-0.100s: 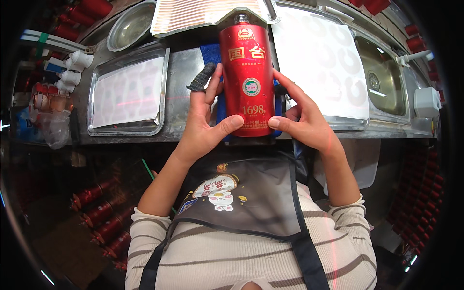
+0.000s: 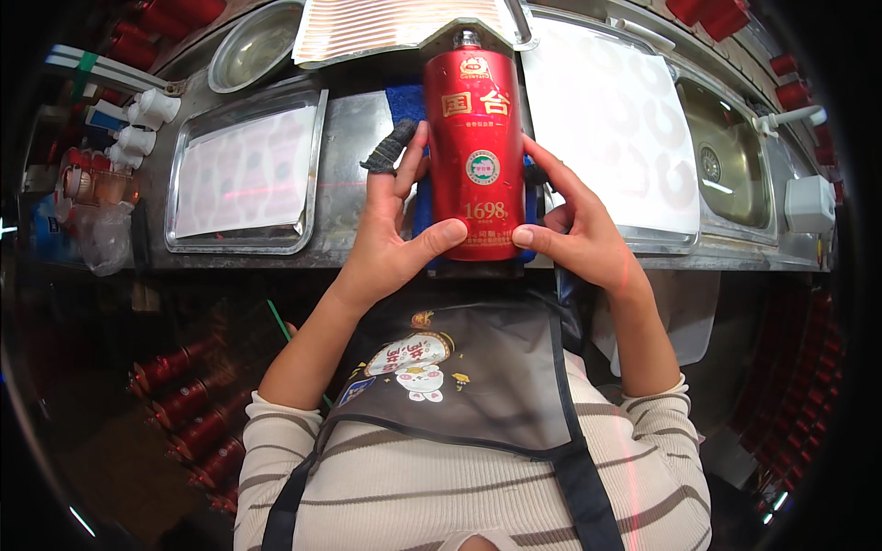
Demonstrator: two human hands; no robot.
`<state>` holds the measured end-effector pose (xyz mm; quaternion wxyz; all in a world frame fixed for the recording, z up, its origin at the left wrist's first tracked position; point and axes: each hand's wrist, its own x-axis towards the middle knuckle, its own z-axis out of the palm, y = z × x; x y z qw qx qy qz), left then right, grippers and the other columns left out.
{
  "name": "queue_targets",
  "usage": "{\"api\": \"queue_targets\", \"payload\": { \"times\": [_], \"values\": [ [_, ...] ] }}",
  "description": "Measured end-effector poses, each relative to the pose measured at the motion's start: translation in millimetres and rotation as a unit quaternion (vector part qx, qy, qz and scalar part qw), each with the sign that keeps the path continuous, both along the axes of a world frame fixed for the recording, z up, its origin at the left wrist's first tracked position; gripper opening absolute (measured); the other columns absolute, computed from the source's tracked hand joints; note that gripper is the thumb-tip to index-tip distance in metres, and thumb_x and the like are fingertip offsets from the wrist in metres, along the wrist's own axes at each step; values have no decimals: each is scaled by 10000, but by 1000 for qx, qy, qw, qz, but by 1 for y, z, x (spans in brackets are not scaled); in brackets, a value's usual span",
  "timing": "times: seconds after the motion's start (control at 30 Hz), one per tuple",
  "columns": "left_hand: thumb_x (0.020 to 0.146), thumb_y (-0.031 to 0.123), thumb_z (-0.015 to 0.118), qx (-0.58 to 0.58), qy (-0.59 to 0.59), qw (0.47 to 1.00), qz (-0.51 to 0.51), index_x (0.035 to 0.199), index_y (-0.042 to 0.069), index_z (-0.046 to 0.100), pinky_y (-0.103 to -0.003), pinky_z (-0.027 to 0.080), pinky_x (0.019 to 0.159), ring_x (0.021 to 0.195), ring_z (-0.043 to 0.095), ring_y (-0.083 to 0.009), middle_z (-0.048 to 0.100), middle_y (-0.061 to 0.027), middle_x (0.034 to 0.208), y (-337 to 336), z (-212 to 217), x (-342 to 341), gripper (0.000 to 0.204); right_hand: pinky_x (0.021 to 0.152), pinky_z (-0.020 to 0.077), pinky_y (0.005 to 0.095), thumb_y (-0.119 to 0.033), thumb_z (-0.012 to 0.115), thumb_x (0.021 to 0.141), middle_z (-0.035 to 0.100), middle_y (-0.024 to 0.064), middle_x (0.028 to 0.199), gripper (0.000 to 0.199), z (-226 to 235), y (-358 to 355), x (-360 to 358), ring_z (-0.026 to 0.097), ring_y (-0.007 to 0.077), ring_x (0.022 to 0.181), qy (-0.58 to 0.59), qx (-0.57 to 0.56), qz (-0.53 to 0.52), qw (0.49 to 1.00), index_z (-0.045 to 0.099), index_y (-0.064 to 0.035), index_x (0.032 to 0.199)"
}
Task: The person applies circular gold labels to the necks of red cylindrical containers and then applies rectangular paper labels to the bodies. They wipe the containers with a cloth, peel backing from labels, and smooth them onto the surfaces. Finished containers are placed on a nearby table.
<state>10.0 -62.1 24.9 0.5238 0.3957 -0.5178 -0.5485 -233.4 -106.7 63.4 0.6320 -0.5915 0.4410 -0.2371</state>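
Note:
A red bottle [image 2: 473, 138] with gold lettering, a round green-and-white sticker and a clear neck at its far end lies between my hands. My left hand [image 2: 388, 225] grips its left side, the thumb pressing near the base. One of that hand's fingers wears a dark cloth wrap [image 2: 390, 147] and sticks out beside the bottle. On the other side my right hand [image 2: 579, 234] clasps the bottle, its thumb near the lower right corner. Some right fingertips are hidden behind the bottle, with dark wrapping partly showing. Beneath is a blue cloth [image 2: 402, 103].
To the left stand a metal tray [image 2: 308, 207] holding a patterned sheet and a round metal basin [image 2: 225, 69]. White sheets [image 2: 606, 119] cover a board at right, beside a sink [image 2: 758, 197]. A striped rack [image 2: 367, 32] is at the back. Several red bottles [image 2: 197, 399] stand lower left.
The bottle and both hands appear slightly farther right in the picture, as do the basin and rack. My grip on the bottle is the same.

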Motion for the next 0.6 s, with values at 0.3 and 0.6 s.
{"api": "queue_targets", "payload": {
  "times": [0.3,0.6],
  "values": [
    [803,269,834,-31,-145,989,10,1556,-13,11,-433,198,1212,1514,195,-359,155,-300,1612,5,16,-9,1151,613,443,239,-182,613,946,655,51,956,359,-28,-52,-49,562,86,681,-177,97,-285,937,631,-7,1259],
    [792,244,836,-27,-169,985,4,1539,-49,0,-441,184,1216,1509,188,-360,127,-303,1613,9,18,-12,1159,740,540,369,34,735,756,646,143,901,333,55,-12,32,660,295,806,49,-426,80,900,615,2,1066]
  ]
}}
